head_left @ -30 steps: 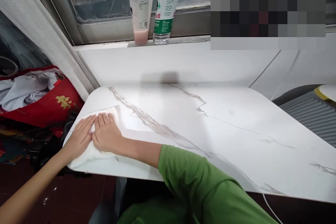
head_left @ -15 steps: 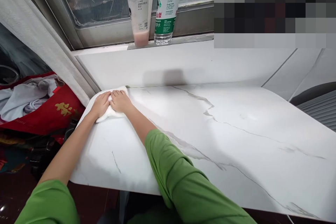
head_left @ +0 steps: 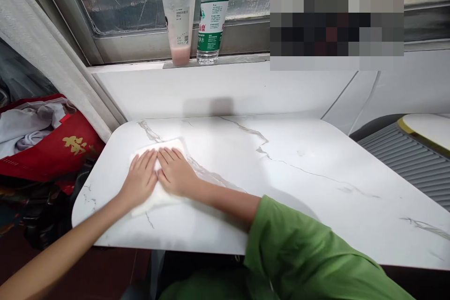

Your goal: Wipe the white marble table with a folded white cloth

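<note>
A white cloth (head_left: pixel 160 199) lies spread on the left part of a white marbled table (head_left: pixel 225 150). My left hand (head_left: pixel 140 179) rests flat on the cloth, fingers stretched out and holding nothing. Beside it my right hand (head_left: pixel 176 172) also presses flat on the cloth, its fingers extended; the two hands touch at the thumbs. Both palms hide the middle of the cloth.
On the window ledge stand a lidded plastic cup (head_left: pixel 180 23) with pink liquid and a clear bottle (head_left: pixel 212 23) with a green label. A red bag (head_left: pixel 66 143) of cloths is at the left. A ribbed grey seat (head_left: pixel 404 154) lies at the right.
Both hands and the cloth have moved from the table's back left corner toward me and slightly right. The cloth now lies flatter and more spread. The view has shifted a little.
</note>
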`<state>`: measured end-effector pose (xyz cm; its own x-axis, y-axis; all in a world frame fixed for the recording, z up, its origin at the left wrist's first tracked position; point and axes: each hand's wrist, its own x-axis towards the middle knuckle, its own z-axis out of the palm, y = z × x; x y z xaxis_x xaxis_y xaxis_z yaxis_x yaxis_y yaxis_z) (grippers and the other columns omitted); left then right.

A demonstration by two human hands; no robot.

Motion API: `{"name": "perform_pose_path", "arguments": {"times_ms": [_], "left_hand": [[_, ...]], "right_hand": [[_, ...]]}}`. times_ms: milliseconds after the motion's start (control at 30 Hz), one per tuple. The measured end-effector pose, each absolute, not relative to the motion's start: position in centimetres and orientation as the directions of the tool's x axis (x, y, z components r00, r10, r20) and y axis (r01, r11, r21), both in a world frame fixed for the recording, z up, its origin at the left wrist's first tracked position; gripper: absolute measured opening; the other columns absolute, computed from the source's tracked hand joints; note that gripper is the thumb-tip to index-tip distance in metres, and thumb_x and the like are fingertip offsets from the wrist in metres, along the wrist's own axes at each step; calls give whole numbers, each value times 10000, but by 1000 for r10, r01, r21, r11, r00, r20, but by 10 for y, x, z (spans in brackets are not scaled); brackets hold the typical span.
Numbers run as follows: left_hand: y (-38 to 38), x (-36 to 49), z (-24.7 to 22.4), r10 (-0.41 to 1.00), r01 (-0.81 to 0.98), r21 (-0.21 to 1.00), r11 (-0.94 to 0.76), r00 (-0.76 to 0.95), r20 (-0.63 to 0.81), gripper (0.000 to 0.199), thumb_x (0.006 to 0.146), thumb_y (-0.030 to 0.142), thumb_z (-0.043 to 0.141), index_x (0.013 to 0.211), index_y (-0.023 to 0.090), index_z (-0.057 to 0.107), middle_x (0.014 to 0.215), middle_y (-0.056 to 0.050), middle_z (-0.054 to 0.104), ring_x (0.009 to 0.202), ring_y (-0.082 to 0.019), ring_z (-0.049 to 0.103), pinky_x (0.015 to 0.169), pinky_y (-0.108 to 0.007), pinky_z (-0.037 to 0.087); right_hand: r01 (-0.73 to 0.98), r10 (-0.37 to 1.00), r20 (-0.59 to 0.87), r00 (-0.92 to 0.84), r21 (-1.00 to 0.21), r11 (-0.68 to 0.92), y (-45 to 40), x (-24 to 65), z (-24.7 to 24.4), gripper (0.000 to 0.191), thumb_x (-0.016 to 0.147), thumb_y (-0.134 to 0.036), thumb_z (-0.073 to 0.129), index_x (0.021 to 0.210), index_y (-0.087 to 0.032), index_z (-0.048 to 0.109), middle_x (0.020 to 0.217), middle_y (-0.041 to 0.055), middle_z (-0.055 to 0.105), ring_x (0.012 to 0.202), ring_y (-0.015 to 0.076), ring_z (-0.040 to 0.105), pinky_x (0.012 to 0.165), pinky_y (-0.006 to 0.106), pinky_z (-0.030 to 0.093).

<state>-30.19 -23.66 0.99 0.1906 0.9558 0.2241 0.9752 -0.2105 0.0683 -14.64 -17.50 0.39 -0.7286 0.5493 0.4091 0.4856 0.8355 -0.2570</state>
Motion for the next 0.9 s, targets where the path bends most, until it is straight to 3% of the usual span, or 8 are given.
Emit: {"name": "perform_pose_path", "arguments": {"times_ms": [233,433,633,767,900], "left_hand": [[-278,-248,10,923,942,85,-325,296,247,573,930,226,266,1491,132,196,1500,-129,334,1408,-249,259,1150,-500,213],[-197,-254,7,937,944,115,-310,282,207,524,910,224,269,1405,78,360,1459,-156,395,1381,-258,312,1150,-497,201],[-95,-253,15,951,952,136,-275,249,184,501,897,183,276,1365,62,405,1442,-136,421,1347,-232,359,1157,-413,210],[-79,-249,22,947,947,140,-288,261,186,520,918,191,197,1387,63,381,1451,-113,411,1349,-201,347,1149,-356,207],[-93,-243,22,951,951,130,-282,259,168,532,922,209,176,1399,66,364,1469,-115,385,1362,-213,332,1146,-412,208]], "right_hand": [[497,544,382,-748,-221,839,-222,-87,5,543,906,-269,355,1364,10,435,1414,219,435,1345,298,346,1114,501,277],[566,605,336,-722,-218,795,-151,-97,4,543,871,-252,375,1333,20,466,1386,211,472,1296,296,401,1111,462,257],[665,704,314,-637,-238,708,-61,-106,6,484,876,-179,352,1313,-13,480,1360,182,503,1257,252,430,1088,393,260],[704,749,324,-578,-266,658,-44,-107,4,472,889,-170,334,1315,-24,477,1359,165,509,1253,246,430,1082,381,258],[709,748,322,-581,-253,659,-58,-99,3,495,897,-197,346,1343,-10,452,1399,165,473,1294,248,400,1107,388,229]]}}
